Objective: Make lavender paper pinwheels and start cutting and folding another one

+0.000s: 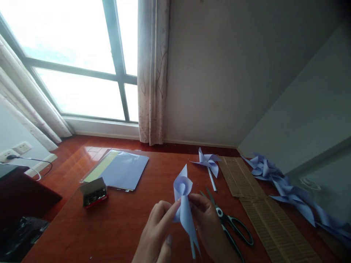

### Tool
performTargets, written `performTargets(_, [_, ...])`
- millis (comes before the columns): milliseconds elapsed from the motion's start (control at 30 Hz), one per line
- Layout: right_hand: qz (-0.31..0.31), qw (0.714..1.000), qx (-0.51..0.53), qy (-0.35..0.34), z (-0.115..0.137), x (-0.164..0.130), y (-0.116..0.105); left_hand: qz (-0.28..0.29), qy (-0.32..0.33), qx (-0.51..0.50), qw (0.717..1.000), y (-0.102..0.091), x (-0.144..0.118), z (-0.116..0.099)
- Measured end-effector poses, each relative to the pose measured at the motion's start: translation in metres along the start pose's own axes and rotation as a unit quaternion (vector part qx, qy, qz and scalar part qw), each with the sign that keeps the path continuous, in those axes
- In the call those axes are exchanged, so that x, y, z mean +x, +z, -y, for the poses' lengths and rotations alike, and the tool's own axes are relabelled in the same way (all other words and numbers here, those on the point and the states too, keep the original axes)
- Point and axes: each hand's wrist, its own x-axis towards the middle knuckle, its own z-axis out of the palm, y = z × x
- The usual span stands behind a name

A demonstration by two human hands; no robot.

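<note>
1. 1 half-folded paper pinwheel (183,204) in pale lilac is held up between 2 hands, low in the middle of the view. It's pinched from both sides, with 1 curled loop at the top and a long pointed flap hanging down past the fingers.
2. The left hand (156,233) is mostly curled, fingertips pressed onto the left edge of the paper. The right hand (208,223) is curled the same way, thumb and fingers nipped on the right edge. Both are closed on the paper, nothing else is gripped.
3. 1 pair of scissors (230,223) with black handles is lying just beside the right hand, on its outer side, blades shut as far as can be seen.
4. 1 finished pinwheel (208,162) on a white stick is lying beyond the right hand, further up the table.
5. 2 strips of corrugated cardboard (263,208) are laid end to end out past the scissors. Beyond those, a heap of lilac pinwheels (290,190) is piled against the wall. They overlap too much to be counted.
6. 1 small open box (93,192) of little dark metal bits is sat well off to the left hand's side. No writing on it can be read.
7. 1 stack of coloured paper sheets (117,170) in a clear sleeve is lying beyond that box, lilac on top, a yellow-green strip showing. No labels can be made out anywhere.
</note>
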Motion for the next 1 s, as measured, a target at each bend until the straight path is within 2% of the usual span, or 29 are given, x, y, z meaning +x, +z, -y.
performTargets(333, [-0.024, 0.997, -0.066, -0.031, 0.009, -0.003, 0.002, 0.013, -0.008, 0.055, 0.998, -0.002, -0.002, 0.006])
performTargets(533, [-0.031, 0.998, -0.039, -0.025, 0.008, -0.001, 0.000, -0.002, 0.004, 0.135, 0.991, -0.003, -0.001, 0.004])
performTargets(600, [-0.038, 0.999, -0.011, -0.020, 0.010, 0.000, -0.001, -0.031, -0.018, 0.146, 0.989, -0.004, 0.003, 0.003])
performTargets(667, [-0.050, 0.998, 0.027, -0.020, 0.012, 0.001, -0.002, -0.049, -0.068, 0.132, 0.988, -0.005, 0.006, 0.003])
performTargets(733, [-0.058, 0.996, 0.057, -0.026, 0.013, 0.002, -0.003, -0.013, -0.134, 0.098, 0.986, -0.003, 0.009, 0.002])
performTargets(800, [-0.060, 0.995, 0.072, -0.035, 0.015, 0.002, -0.003, 0.064, -0.182, 0.060, 0.979, 0.002, 0.010, 0.001])
performTargets(900, [-0.058, 0.994, 0.078, -0.044, 0.016, 0.002, -0.002, 0.159, -0.197, 0.045, 0.966, 0.012, 0.008, -0.001])
performTargets(1000, [-0.063, 0.994, 0.074, -0.047, 0.017, 0.000, 0.000, 0.191, -0.200, 0.074, 0.958, 0.020, 0.005, -0.001])
